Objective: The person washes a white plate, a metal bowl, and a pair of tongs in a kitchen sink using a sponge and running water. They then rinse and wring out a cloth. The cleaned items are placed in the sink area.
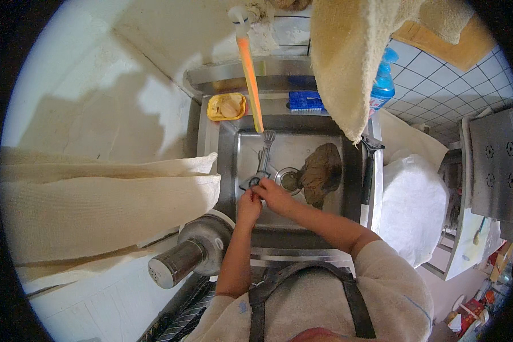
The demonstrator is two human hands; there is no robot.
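Note:
Over the stainless steel sink (269, 220), my left hand (249, 207) and my right hand (276, 196) meet with their fingertips together. Both pinch a small dark part (255, 181) with pointed edges; my fingers hide some of it. Just beyond it is a narrow grey, shaft-like piece (263, 159) with a flared far end; whether the two are joined I cannot tell. Above that flared end hangs the open tip of an orange and yellow hose (251, 85). To the right of my hands are the drain (288, 180) and a crumpled, wet-looking brown cloth (323, 173).
A yellow dish (226, 107) with soap-like pieces and a blue brush (305, 101) sit on the back ledge. A hanging beige cloth (346, 55) partly covers a blue spray bottle (384, 83). A black-handled tool (369, 171) lies along the right rim. A metal machine (196, 252) stands left.

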